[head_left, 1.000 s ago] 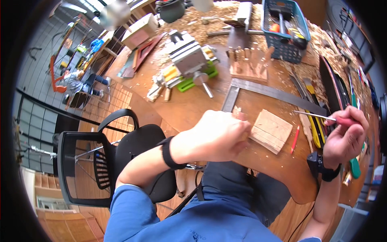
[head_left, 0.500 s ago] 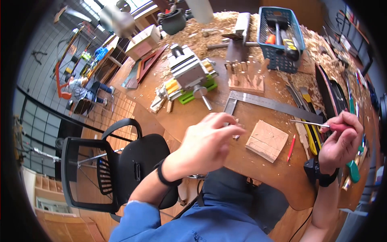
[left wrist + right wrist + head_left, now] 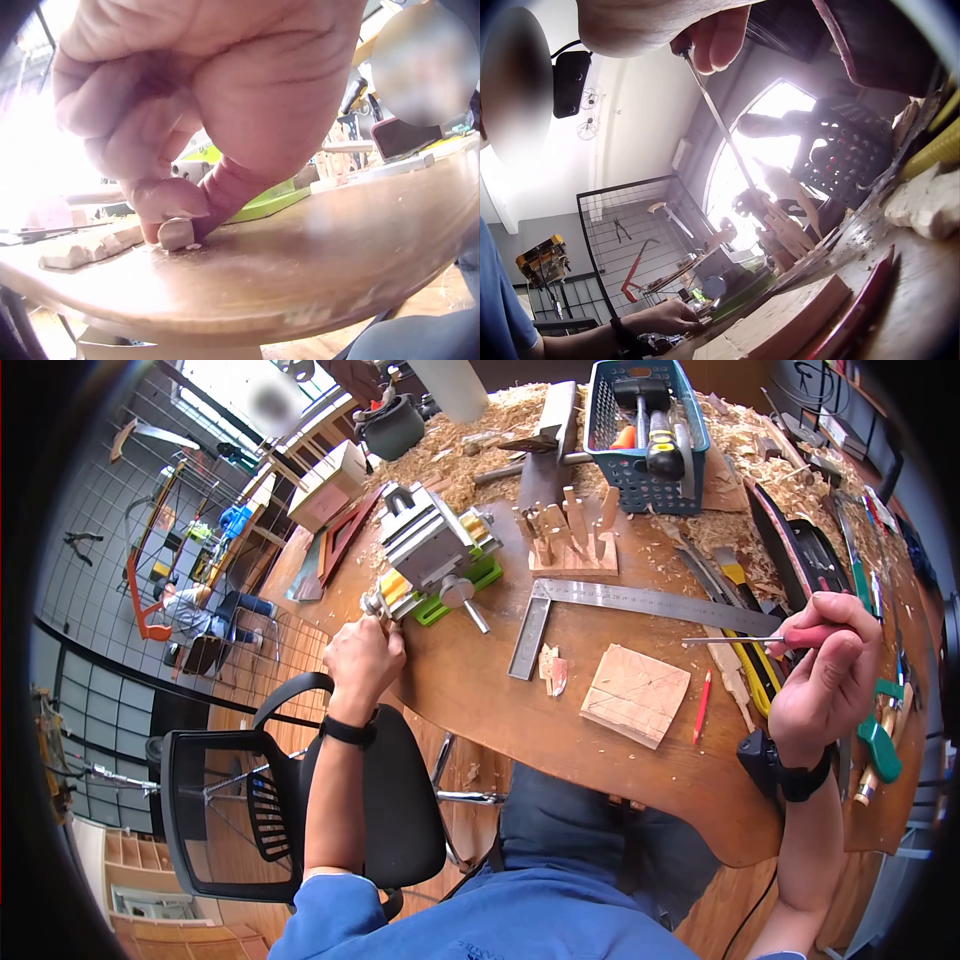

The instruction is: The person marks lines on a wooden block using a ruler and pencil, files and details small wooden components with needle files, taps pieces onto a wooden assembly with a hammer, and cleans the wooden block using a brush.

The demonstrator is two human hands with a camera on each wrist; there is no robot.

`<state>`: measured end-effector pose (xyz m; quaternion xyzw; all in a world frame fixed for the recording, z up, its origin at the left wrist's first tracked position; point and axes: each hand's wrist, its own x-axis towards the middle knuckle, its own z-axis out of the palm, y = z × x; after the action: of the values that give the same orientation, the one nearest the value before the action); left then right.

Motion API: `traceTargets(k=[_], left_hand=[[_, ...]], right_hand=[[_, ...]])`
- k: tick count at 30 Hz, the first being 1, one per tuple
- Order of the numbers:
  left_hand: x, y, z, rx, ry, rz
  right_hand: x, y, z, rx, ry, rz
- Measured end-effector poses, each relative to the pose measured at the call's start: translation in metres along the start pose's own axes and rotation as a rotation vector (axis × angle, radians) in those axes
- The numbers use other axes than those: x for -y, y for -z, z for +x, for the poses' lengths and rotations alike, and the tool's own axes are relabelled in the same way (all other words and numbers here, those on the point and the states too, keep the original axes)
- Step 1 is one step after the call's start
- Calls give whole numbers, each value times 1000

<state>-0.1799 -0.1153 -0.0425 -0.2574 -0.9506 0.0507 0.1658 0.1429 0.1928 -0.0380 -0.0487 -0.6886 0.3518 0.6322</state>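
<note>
My left hand (image 3: 362, 665) is at the table's left edge, beside the grey vise (image 3: 430, 545) on its green base. In the left wrist view its thumb and finger pinch the end of a small wooden piece (image 3: 177, 234) low over the tabletop, beside another rough wood strip (image 3: 90, 246). At the right, my right hand (image 3: 828, 685) grips a red-handled tool with a thin metal shaft (image 3: 735, 641) pointing left. Its tip shape is too small to make out. Left of that hand lie a square wooden block (image 3: 636, 695) with pencil lines and a red pencil (image 3: 703, 707).
A metal try square (image 3: 650, 600) lies behind the block, with small wood scraps (image 3: 552, 670) near its stock. Behind it stands a wooden base with upright pegs (image 3: 574, 560). A blue basket (image 3: 650, 485) of tools and heaped shavings (image 3: 490, 445) fill the back. A black chair (image 3: 385, 790) is at the left.
My left hand has moved left from over the middle of the table to the vise's side, where it now pinches a small wooden piece. The right hand keeps holding the red-handled tool.
</note>
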Motion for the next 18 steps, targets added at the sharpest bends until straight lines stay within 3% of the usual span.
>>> traceTargets(k=[5,7,9,11,12,13,15,17,18], left_hand=[[-5,37,-21,134,-10,55],[-11,61,-31,270,-41,-101],[-14,73,-36,285,-121,-165],[-23,83,-36,646,-100,-992],[-32,87,-36,754,-146,-1189],[-45,93,-35,753,-155,-1202],[-73,102,-30,967,-190,-1525],[-99,97,-24,1049,-296,-1625],[-115,97,-23,1116,-227,-1709]], right_hand=[[-1,1,0,5,-7,16],[-1,0,-1,15,2,16],[0,-1,-1,7,2,23],[1,-2,-1,9,3,29],[1,-3,0,6,5,36],[1,-3,0,5,16,28],[2,-3,2,16,28,20],[4,-2,2,33,19,-14],[4,-1,4,46,30,-14]])
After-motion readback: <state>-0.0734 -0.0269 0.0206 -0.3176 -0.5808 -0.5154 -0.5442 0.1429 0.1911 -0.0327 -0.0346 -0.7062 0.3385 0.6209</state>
